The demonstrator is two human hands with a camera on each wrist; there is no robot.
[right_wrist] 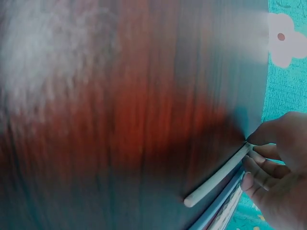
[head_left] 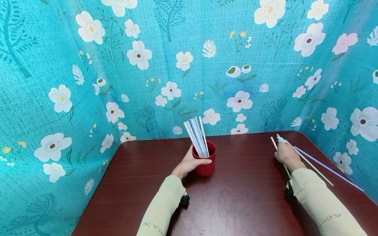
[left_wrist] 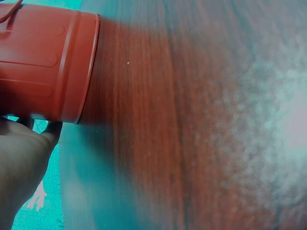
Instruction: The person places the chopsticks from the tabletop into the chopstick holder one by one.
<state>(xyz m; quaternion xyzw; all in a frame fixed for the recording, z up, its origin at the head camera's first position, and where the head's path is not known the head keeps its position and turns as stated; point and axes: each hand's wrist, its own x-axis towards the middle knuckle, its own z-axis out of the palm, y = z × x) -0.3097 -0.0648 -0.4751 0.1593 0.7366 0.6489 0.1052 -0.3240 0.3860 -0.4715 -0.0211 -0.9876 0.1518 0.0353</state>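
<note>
My left hand [head_left: 189,163] grips a red cup [head_left: 205,169] that stands upright on the table, with the thumb across its near side. Several white and bluish straws [head_left: 196,136] lean to the left inside the cup. In the left wrist view the red cup [left_wrist: 43,62] shows its ribbed side, and the left hand [left_wrist: 24,158] is partly cut off. At the far right, my right hand [head_left: 287,154] is down at several loose straws. Its thumb and fingers pinch a white straw [right_wrist: 218,177] near one end, while other straws [right_wrist: 220,203] lie beside the fingers.
The dark red-brown table [head_left: 236,196] reaches back to a turquoise flowered cloth [head_left: 189,82], which also hangs along both sides. A bluish-purple straw [head_left: 329,167] and a cream straw [head_left: 317,172] lie slantwise near the table's right edge.
</note>
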